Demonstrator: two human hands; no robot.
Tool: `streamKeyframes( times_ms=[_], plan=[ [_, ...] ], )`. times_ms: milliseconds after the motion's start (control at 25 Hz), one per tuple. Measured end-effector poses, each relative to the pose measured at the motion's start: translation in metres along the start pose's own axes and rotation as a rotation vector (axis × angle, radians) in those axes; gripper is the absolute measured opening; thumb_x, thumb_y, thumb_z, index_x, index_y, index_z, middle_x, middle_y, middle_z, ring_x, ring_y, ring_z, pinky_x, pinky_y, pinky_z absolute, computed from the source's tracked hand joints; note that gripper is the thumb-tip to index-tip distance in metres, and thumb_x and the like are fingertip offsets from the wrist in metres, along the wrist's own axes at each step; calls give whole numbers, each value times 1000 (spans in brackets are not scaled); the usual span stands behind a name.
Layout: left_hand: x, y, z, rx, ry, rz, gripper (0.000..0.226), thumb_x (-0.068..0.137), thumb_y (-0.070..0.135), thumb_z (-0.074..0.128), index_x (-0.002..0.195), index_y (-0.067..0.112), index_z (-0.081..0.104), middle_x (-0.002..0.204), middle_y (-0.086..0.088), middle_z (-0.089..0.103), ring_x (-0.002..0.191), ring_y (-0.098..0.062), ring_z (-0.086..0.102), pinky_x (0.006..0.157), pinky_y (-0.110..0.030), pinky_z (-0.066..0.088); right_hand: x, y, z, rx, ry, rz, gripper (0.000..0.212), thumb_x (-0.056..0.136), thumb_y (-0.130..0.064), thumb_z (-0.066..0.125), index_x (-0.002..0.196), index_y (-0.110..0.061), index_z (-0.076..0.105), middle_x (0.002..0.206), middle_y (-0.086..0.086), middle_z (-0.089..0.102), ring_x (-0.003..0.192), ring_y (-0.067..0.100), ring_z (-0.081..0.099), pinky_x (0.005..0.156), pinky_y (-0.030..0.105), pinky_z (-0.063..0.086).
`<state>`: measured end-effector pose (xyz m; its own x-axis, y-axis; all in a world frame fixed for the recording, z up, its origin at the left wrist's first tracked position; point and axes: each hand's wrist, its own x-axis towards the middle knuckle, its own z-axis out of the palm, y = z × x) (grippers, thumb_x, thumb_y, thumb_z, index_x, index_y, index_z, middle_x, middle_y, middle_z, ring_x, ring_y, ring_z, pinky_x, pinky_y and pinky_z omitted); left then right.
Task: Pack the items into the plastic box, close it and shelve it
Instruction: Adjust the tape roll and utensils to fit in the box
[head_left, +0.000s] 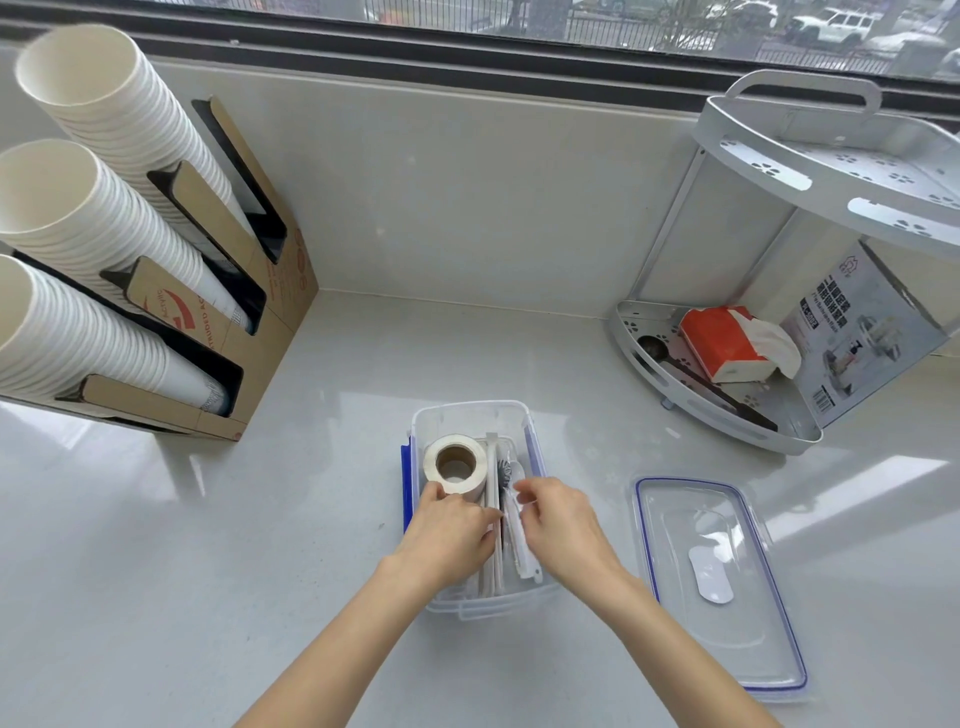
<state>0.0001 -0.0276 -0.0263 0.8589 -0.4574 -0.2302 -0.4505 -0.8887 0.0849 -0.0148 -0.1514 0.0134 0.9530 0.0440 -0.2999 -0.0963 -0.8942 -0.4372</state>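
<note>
A clear plastic box (470, 415) with blue side clips stands open on the counter in front of me. Inside it sit a white paper roll (456, 463), wrapped chopsticks or straws (492, 452) and a clear packet of cutlery (522, 545). My left hand (449, 530) is inside the box, fingers curled over the long wrapped pieces beside the roll. My right hand (561, 525) pinches the top of the clear cutlery packet. The box's lid (717, 582), clear with a blue rim, lies flat on the counter to the right.
A two-tier white corner shelf (727, 415) stands at the back right, holding a red tissue pack (722, 343), a dark spoon and a printed carton (862, 332). A cardboard holder (249, 332) with three stacks of white paper cups fills the left. A window runs along the back.
</note>
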Motion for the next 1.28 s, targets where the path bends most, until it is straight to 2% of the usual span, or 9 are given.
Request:
streamKeyframes(
  times_ms=[120,240,560,840,1040,1120,1200,1240,1280],
  plan=[
    [-1,0,2,-7,22,-14,34,91,23,30,107,15,58,103,-13,67,101,-32,56,92,-38,29,-8,-13,7,-94,-229,29,24,90,1,33,100,-5,55,127,23,51,118,36,50,86,36,42],
    [-3,0,2,-17,27,-10,31,90,22,32,102,12,59,104,-12,66,101,-30,55,90,-37,29,-7,-19,15,-206,-303,71,37,90,4,35,127,3,42,134,25,43,126,35,45,100,38,40],
    [-4,-1,-1,-58,27,-11,25,87,17,36,99,6,55,103,-16,66,101,-30,53,93,-34,28,10,-28,23,-344,-242,95,41,90,7,43,131,4,40,136,19,43,129,30,42,101,36,44],
    [-3,-2,0,-69,26,-9,25,86,16,36,97,5,56,103,-16,67,99,-31,55,92,-35,28,16,-27,35,-229,-190,217,53,90,1,44,136,12,19,137,24,38,123,33,52,96,36,46],
    [-3,-3,1,-81,49,2,26,89,21,35,95,6,56,101,-13,67,97,-30,56,90,-35,30,12,-27,23,-243,-108,187,41,93,0,38,132,10,29,134,21,42,120,32,54,93,34,47],
    [-2,-3,2,-80,59,-3,29,91,22,33,98,7,57,101,-13,68,96,-31,57,90,-34,30,9,-27,13,-240,-120,163,32,92,1,37,124,4,42,129,20,45,117,34,54,91,35,46],
    [0,-3,3,-97,47,-12,33,92,22,31,108,9,57,103,-12,69,99,-31,57,93,-35,30,3,-26,3,-215,-111,146,12,91,-1,40,90,-2,52,112,18,47,108,37,55,80,38,43],
    [1,-3,2,-115,39,-18,34,92,22,31,112,10,56,104,-12,69,101,-30,57,95,-35,30,2,-23,1,-188,-94,142,23,90,-3,41,68,-7,42,101,15,42,98,37,53,74,36,38],
    [1,-2,2,-138,36,-24,34,93,23,31,114,11,55,106,-11,69,103,-29,57,97,-35,30,0,-24,-2,-168,-96,143,36,90,-6,41,57,-11,27,96,13,37,88,34,46,71,33,33]
  ],
)
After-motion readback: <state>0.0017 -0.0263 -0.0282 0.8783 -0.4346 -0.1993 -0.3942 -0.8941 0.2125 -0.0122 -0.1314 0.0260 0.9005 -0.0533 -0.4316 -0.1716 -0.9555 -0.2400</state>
